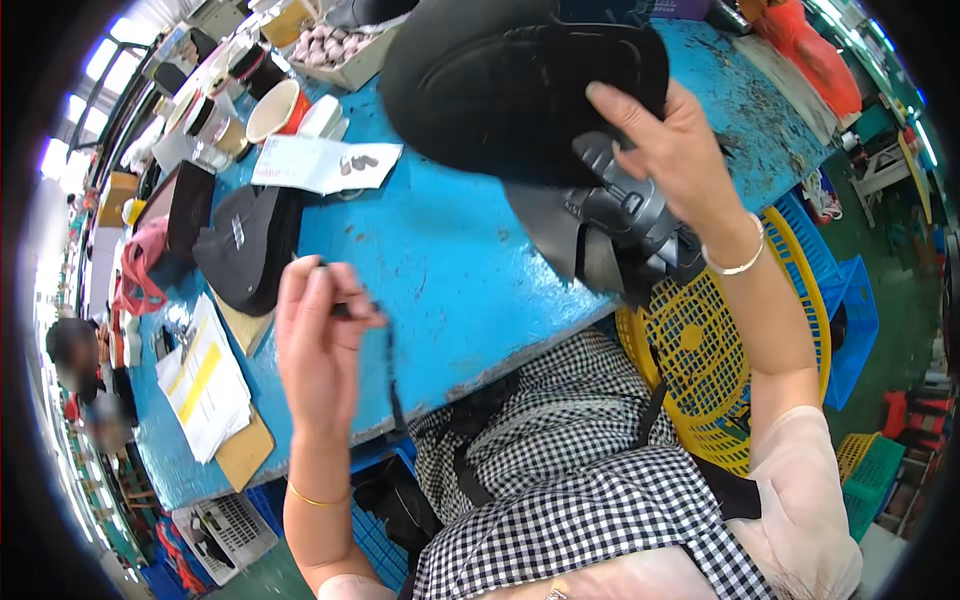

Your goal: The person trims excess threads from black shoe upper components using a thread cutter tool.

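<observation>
At the far side of the blue table, my right hand (672, 150) grips a large black sole-shaped piece (490, 95) by its right end. The thumb lies on its upper face and the other fingers are mostly hidden beneath. My left hand (322, 335), raised over the near left of the table, has its fingers pinched on a thin black strap (391, 370) that hangs toward the table edge. Below the right hand lie shiny black sandal pieces (630, 215) at the table's right edge. Close beyond my left hand is a stack of black sole-shaped pieces (248, 250).
A white sheet with small pictures (325, 167) lies among jars and an orange-white bowl (277, 110). Papers on a clipboard (207, 380) are at the left edge, near a pink cloth (143, 265). A yellow plastic basket (700, 350) stands right of my lap, with blue crates beside it.
</observation>
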{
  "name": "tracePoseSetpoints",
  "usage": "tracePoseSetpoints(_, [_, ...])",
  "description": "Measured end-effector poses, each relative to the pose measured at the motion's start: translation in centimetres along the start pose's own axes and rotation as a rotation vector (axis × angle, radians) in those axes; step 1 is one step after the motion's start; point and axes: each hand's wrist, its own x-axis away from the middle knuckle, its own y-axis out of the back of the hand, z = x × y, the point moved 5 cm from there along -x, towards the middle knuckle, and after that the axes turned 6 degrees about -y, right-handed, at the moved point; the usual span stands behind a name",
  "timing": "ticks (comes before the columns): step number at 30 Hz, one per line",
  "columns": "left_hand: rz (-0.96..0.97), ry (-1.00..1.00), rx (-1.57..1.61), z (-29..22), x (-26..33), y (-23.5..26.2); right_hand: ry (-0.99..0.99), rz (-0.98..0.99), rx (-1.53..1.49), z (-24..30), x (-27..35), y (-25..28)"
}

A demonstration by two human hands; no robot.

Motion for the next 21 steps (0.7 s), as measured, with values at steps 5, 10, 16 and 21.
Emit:
tracePoseSetpoints(5, [0.617,0.048,0.061,1.2,1.6,-13.9,0.470,0.131,0.479,1.5,-1.0,4.6])
tracePoseSetpoints(10, [1.294,-0.008,-0.399,3.6,2.7,-17.5,0.280,0.296,1.183,-1.5,2.1,6.4])
tracePoseSetpoints(16, [0.729,-0.249,-0.905,7.1,-8.5,-13.4,0.166,-0.196,1.142,0.6,0.5,14.3])
tracePoseSetpoints(21, [0.601,-0.226,-1.093,10.7,-11.7,-11.5,-0.426,-0.145,1.116,-5.9,-4.5,23.4])
